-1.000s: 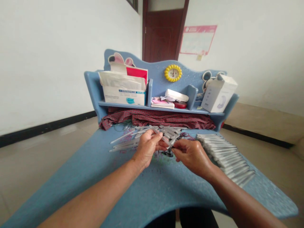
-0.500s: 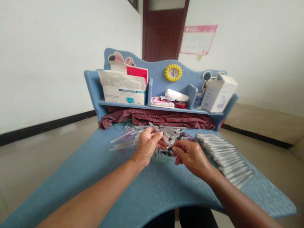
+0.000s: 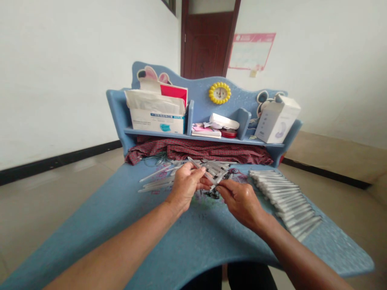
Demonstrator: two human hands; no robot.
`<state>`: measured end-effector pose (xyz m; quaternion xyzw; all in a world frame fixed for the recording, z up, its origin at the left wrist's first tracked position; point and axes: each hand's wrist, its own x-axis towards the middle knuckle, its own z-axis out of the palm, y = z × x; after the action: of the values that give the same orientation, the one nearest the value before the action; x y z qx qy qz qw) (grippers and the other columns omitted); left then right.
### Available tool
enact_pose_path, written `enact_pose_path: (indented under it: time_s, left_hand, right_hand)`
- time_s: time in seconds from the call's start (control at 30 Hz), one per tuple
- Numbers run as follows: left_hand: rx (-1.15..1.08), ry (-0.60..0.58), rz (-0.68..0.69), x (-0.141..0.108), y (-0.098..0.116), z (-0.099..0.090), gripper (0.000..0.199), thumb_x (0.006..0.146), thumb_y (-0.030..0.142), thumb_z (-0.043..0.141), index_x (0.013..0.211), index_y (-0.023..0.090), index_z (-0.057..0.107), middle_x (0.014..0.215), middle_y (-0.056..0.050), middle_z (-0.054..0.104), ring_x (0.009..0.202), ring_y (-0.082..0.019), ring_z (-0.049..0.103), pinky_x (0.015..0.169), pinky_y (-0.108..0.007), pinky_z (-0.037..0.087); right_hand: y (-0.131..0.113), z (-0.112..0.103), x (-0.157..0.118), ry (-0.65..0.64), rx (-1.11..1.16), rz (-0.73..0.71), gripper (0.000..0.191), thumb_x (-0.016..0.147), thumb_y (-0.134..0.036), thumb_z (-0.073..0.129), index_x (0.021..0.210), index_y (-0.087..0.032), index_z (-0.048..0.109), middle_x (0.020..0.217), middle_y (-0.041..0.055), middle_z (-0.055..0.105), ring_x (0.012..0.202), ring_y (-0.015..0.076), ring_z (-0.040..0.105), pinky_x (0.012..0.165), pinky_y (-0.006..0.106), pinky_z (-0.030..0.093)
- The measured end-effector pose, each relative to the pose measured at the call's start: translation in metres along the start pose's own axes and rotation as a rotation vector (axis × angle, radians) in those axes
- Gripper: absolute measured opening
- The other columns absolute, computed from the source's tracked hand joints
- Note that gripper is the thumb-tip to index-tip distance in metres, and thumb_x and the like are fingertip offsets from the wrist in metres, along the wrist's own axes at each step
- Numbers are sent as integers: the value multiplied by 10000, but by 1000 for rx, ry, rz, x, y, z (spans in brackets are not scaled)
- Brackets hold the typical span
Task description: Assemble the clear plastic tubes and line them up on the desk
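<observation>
My left hand [image 3: 186, 183] is closed around a translucent pen barrel [image 3: 208, 176], which slants down to the right between thumb and fingers. At the barrel's lower end, the fingers of my right hand [image 3: 237, 197] are pinched together; whatever small part they hold is hidden. Behind both hands lies a loose heap of pen barrels [image 3: 216, 166], with more of them [image 3: 157, 184] spread out to the left. Small black pen parts [image 3: 213, 195] are scattered on the table just below the hands. On the right, many pens [image 3: 287, 201] lie side by side in a slanting row.
The blue table [image 3: 169, 245] carries a shelf at its back. On that shelf stand a mask box [image 3: 157, 117], a stack of papers [image 3: 205, 131], a red round tin [image 3: 229, 133] and a white carton [image 3: 277, 121]. Bunched checked cloth [image 3: 205, 151] lies beneath it.
My right hand has moved slightly left, and its fingertips now meet the lower end of the pen barrel. My left hand keeps its hold, almost unmoved.
</observation>
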<state>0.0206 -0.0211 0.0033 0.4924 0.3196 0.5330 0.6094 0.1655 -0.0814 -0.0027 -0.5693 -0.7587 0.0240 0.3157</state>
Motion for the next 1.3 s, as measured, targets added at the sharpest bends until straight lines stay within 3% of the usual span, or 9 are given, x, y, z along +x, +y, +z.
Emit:
enact_pose_path:
  time_s: [0.13, 0.2, 0.37, 0.47, 0.67, 0.87, 1.1, 1.3]
  left_hand:
    - [4, -14, 10, -1, 0, 0, 158, 709, 218, 586, 762, 148, 454, 625, -47, 648, 489, -166, 624, 458, -266, 507]
    - [12, -15, 20, -1, 0, 0, 154, 713, 216, 577, 768, 149, 450, 626, -46, 647, 488, -166, 622, 458, -269, 507]
    - [21, -9, 42, 0, 1, 0, 184, 700, 229, 590, 773, 156, 438, 626, -41, 646, 487, -170, 622, 453, -268, 506]
    - [34, 2, 45, 0, 2, 0, 181, 699, 227, 590, 776, 156, 442, 621, -33, 642, 489, -167, 622, 451, -264, 505]
    - [53, 9, 25, 0, 2, 0, 174, 703, 227, 585, 764, 153, 441, 627, -26, 633, 477, -156, 613, 455, -270, 506]
    - [63, -20, 10, 1, 1, -1, 160, 722, 230, 568, 783, 147, 446, 643, -20, 628, 485, -144, 610, 472, -272, 510]
    - [86, -3, 6, 1, -1, 0, 174, 725, 248, 565, 779, 154, 430, 647, -34, 634, 494, -153, 613, 468, -268, 501]
    - [89, -12, 4, 1, -3, -1, 184, 719, 258, 576, 771, 153, 434, 639, -21, 626, 500, -149, 612, 477, -276, 509]
  right_hand:
    - [-3, 0, 0, 18, -20, 3, 264, 865, -272, 377, 767, -172, 601, 681, 44, 636, 600, 132, 579, 582, 223, 378]
    - [-5, 2, 0, 10, 86, 68, 286, 862, -290, 367, 693, -168, 563, 601, 33, 605, 540, 120, 562, 547, 217, 385]
    - [-6, 9, 3, -181, 810, 379, 328, 835, -442, 376, 708, -160, 484, 524, 1, 574, 361, 110, 528, 374, 202, 379]
    - [-5, 11, 5, -230, 1036, 445, 356, 807, -493, 413, 748, -149, 485, 526, 3, 587, 347, 125, 541, 335, 199, 369]
    - [-2, 13, 4, -182, 949, 377, 356, 724, -477, 558, 691, -124, 522, 523, -3, 582, 334, 90, 522, 339, 174, 374]
    - [0, 13, 4, -351, 1111, 471, 416, 771, -536, 450, 770, -128, 531, 529, 27, 605, 336, 136, 540, 311, 210, 376]
    - [7, 20, 1, -64, 785, 301, 302, 709, -442, 597, 690, -156, 503, 534, -27, 543, 365, 84, 505, 351, 188, 382]
    - [8, 19, -2, -218, 786, 330, 400, 811, -520, 410, 748, -146, 537, 541, -1, 562, 352, 101, 522, 330, 195, 373]
